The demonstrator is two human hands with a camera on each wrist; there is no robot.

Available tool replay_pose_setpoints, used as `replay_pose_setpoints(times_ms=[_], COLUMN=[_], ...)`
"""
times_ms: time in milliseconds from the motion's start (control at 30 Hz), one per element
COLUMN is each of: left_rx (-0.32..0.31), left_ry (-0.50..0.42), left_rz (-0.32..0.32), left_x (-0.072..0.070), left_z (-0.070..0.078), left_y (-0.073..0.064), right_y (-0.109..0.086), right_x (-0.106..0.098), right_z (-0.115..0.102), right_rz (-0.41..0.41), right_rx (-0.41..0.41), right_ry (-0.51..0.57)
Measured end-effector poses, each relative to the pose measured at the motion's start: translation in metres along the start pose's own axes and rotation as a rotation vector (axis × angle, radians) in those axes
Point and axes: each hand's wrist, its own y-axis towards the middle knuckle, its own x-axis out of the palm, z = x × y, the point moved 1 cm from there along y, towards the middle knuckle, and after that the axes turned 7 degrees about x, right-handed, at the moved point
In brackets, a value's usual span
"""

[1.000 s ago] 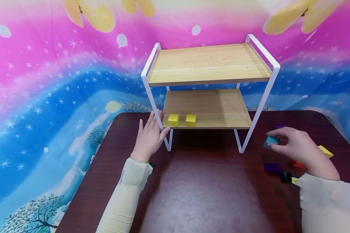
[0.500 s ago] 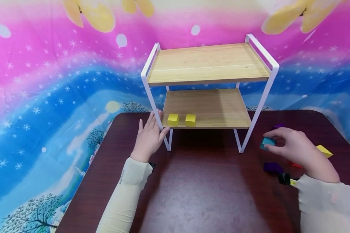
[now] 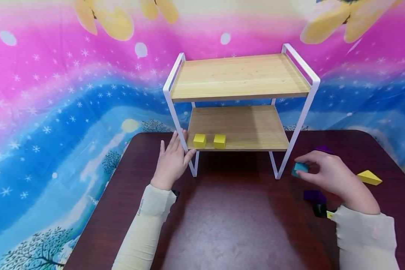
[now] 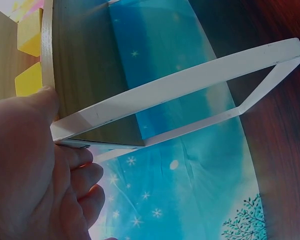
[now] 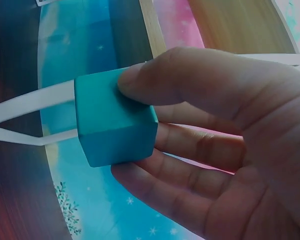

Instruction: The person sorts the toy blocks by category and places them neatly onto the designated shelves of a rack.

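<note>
My right hand (image 3: 334, 174) pinches a teal cube (image 3: 299, 170) between thumb and fingers, beside the shelf's right front leg. In the right wrist view the thumb lies on one face of the cube (image 5: 115, 120), fingers on the opposite side. My left hand (image 3: 171, 163) rests against the left side of a two-tier wooden shelf (image 3: 243, 77) with a white frame. Its fingers extend along the outside of the leg, and the thumb touches the lower board's front edge. Two yellow cubes, a left one (image 3: 199, 141) and a right one (image 3: 219, 141), sit apart on the lower board.
On the dark red-brown table (image 3: 236, 225), a purple block (image 3: 314, 196) lies near the right wrist. Another purple block (image 3: 323, 149) shows behind the right hand, and a yellow wedge-like block (image 3: 369, 177) lies farther right. A colourful printed cloth (image 3: 87, 75) hangs behind the table.
My right hand has moved left with the teal cube, closer to the shelf's right leg. A red block seen earlier is now hidden behind the right arm. The left hand stays put.
</note>
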Motion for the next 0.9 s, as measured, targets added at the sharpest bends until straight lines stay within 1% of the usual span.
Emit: replay_pose_setpoints(times_ms=[333, 533, 667, 800, 900], left_rx=[0.012, 0.007, 0.003, 0.006, 0.014], left_ry=[-0.015, -0.006, -0.011, -0.014, -0.013], left_rz=[0.021, 0.009, 0.007, 0.02, 0.033], left_x=[0.001, 0.0, 0.0, 0.001, 0.001], left_z=[0.001, 0.001, 0.0, 0.0, 0.0], left_y=[-0.002, -0.003, -0.003, -0.002, -0.002], right_y=[0.001, 0.003, 0.005, 0.007, 0.008], right_x=[0.009, 0.011, 0.009, 0.008, 0.008], right_z=[-0.011, -0.019, -0.024, -0.028, -0.031], right_rz=[0.016, 0.033, 0.024, 0.007, 0.005], right_rx=[-0.071, -0.124, -0.121, -0.092, -0.092], right_ry=[0.047, 0.059, 0.069, 0.084, 0.079])
